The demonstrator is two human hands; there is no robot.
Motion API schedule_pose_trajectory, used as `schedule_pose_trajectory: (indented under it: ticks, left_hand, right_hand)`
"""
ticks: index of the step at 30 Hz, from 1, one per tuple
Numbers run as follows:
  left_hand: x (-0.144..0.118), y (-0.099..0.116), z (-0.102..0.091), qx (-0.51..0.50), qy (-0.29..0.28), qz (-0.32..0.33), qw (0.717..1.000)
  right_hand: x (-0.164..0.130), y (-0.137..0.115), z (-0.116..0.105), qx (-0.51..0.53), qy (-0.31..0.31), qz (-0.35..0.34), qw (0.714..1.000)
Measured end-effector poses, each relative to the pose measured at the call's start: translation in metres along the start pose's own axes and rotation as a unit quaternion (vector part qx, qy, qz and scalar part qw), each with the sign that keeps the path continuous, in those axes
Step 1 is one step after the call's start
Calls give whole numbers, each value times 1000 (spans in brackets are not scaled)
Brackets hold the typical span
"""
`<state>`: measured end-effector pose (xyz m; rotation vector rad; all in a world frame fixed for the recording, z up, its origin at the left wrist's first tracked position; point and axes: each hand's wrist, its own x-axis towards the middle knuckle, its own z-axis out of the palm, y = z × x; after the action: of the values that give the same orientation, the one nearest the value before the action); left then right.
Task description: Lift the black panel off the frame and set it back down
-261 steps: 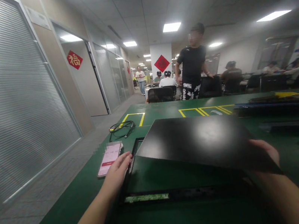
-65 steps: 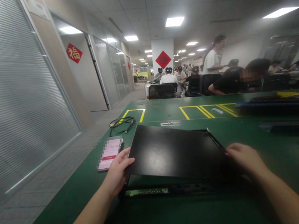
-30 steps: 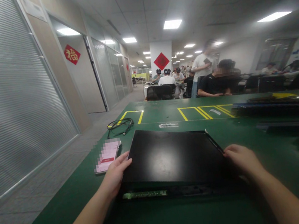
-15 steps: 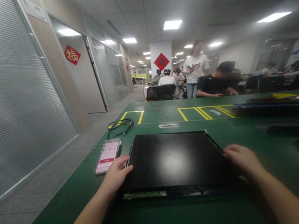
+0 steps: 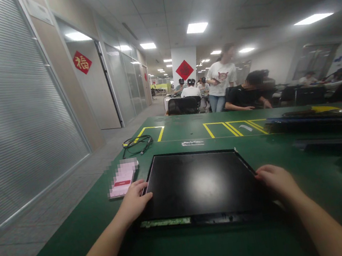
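A black LCD screen panel [image 5: 196, 184] lies in a shallow dark frame on the green table. Along its near edge shows a narrow green circuit board [image 5: 165, 222]. At the left side my left hand [image 5: 136, 199] grips the edge, thumb on the rim and fingers along the outside. My right hand [image 5: 274, 178] has its fingers closed on the frame's right edge, with the fingertips partly hidden. Just beyond my left hand lies a phone [image 5: 122, 187] with a pink screen.
A coiled black cable [image 5: 137, 144] lies at the far left of the table, with yellow tape outlines [image 5: 223, 129] farther back. Dark strips and parts [image 5: 315, 118] are piled on the right. Behind the table sits a person in black [image 5: 246, 94]; another person stands beside them.
The screen's left side has dropped slightly into the frame, and the light reflection on it has shifted right. My hands stay nearly in place. The standing person leans more to the left.
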<state>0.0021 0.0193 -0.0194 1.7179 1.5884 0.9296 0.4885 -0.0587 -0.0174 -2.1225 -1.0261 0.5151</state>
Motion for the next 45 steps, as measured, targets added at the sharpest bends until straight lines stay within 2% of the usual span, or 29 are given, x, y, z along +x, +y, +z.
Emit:
schedule_pose_trajectory:
  ticks: [6,29,35,45]
  left_hand:
    - [-1,3,-1,42,-18,7,999]
    - [-2,1,2,27,-11,5,1000]
    - [-3,4,0,31,-10,8,999]
    - [0,0,6,25,11,11,1000]
  right_hand:
    - [2,0,0,-3,7,-4,1000]
    - [0,2,1,-10,10,2,1000]
    - [-1,-2,-1,-28,20,-20,999]
    - [1,1,-1,-30,13,0,999]
